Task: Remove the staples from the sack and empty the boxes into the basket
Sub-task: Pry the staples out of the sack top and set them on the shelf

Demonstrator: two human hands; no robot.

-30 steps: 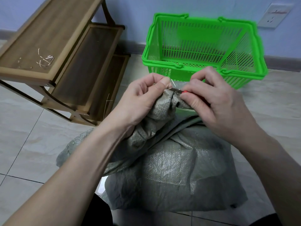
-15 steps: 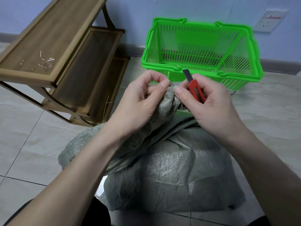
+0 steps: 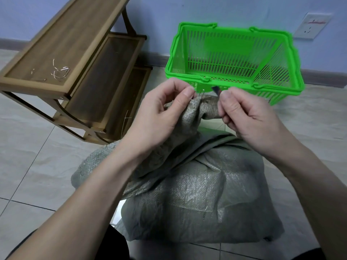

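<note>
A grey-green woven sack [image 3: 197,194] bulges on the tiled floor in front of me, its gathered mouth lifted toward the basket. My left hand [image 3: 161,117] pinches the sack's top edge, where a thin metal staple [image 3: 201,93] sticks up by my thumb. My right hand [image 3: 247,117] grips a small cutter; only its dark blade tip [image 3: 216,90] shows above my fingers, just right of the staple. Behind the hands stands a bright green plastic basket [image 3: 232,81], nothing visible inside. The boxes are hidden inside the sack.
A wooden three-tier shelf [image 3: 75,72] stands at the left, with several pulled staples [image 3: 60,72] lying on its top tier. A wall socket [image 3: 312,26] sits on the blue wall at the upper right. Pale floor tiles surround the sack.
My right hand has turned so the cutter's red body is hidden in my fist and only the blade tip shows. A staple now stands up from the sack edge by my left thumb.
</note>
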